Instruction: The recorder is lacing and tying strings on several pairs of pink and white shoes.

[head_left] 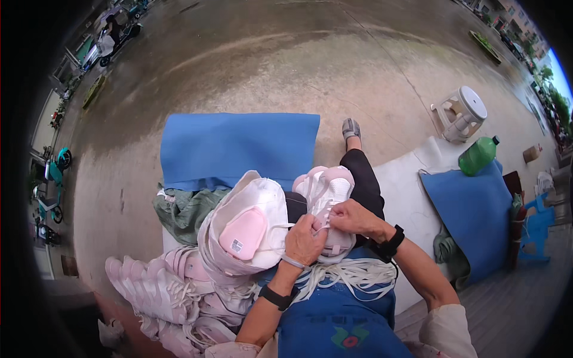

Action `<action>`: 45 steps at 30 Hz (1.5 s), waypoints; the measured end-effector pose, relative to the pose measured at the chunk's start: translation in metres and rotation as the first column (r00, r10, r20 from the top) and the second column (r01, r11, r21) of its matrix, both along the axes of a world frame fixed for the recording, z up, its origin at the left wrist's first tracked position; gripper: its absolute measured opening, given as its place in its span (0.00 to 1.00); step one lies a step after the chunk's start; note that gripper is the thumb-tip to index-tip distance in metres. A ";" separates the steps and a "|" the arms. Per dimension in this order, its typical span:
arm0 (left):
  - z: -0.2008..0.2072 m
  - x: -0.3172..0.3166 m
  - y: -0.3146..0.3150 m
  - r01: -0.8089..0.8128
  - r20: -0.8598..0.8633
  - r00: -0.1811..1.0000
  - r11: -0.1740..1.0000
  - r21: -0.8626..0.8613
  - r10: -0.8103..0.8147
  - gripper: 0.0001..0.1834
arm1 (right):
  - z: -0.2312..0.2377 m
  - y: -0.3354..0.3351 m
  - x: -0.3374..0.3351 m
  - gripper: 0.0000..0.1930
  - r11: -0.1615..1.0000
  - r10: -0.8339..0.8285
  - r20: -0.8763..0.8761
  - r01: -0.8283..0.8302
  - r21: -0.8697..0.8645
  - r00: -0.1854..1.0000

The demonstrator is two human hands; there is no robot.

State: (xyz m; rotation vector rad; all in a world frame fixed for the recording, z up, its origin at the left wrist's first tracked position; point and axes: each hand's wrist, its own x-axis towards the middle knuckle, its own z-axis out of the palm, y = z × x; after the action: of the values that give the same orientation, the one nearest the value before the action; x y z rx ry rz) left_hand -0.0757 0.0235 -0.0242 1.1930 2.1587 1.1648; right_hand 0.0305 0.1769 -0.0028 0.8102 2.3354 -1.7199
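Clock is centred on the sneaker, 12 = away from the worker. From where I stand:

Sneaker: pink-and-white (324,201), on the worker's lap. One being worked; can't tell if the extra pink lobe at its 11 belongs to a second. Long axis roughly 12–6, rounded end at 12, ankle end at 6 toward the worker.

Hands: 2, both narrow, fingers pinched. Left hand (306,240) at 7, closed on a white lace (281,226), strand sticking out toward 9. Right hand (357,217) at 4, pinching at the lace row. 1 black wristband per arm.

Spare laces (352,273): 1 white bundle at 5–6, strands too tangled to count.

White-and-pink upper piece (271,206): at 9, 1 pink panel inside with 1 small pale label (237,246); print too small to read. Apron (304,334): blue, at 6, 1 green-and-red emblem.

Shoe pile (173,289): at 8, pink and white, stacked too tight for a count.

Around: 2 blue mats, one (239,152) at 10, other (468,221) at 3. 1 white stool (473,104) at 2. 1 green bottle (479,156) between 2 and 3, dark cap toward 2.
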 end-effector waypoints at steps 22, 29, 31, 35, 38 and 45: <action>0.013 0.001 0.009 0.068 0.187 0.980 0.998 0.003 -0.068 0.08 | 0.023 -0.003 0.030 0.06 0.980 0.187 -0.055 -0.182 0.086 0.981; 0.007 -0.012 0.019 0.268 0.125 0.953 0.961 0.066 -0.275 0.10 | 0.011 -0.008 0.030 0.07 0.963 0.081 -0.424 0.039 0.267 0.902; 0.004 -0.009 0.021 0.253 0.155 0.954 0.966 0.050 -0.257 0.08 | 0.005 -0.010 0.034 0.08 0.943 0.107 -0.376 0.025 0.332 0.921; 0.003 0.001 0.026 0.157 0.093 0.981 0.981 0.116 -0.168 0.07 | 0.000 -0.025 0.030 0.08 0.800 0.032 -0.390 0.210 0.562 0.920; 0.003 0.003 0.028 0.170 0.028 0.985 0.984 0.059 -0.172 0.06 | -0.005 -0.034 0.026 0.10 0.638 0.026 -0.450 0.332 0.695 0.893; 0.003 -0.012 0.026 0.236 0.364 0.905 0.972 0.005 -0.221 0.06 | -0.014 -0.035 0.027 0.11 0.649 -0.055 -0.509 0.418 0.636 0.859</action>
State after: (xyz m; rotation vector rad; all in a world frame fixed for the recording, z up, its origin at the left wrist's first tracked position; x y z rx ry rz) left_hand -0.0875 0.0498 -0.0208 1.0808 1.7098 1.1316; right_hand 0.0579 0.1416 -0.0163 0.9293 3.4889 -1.0407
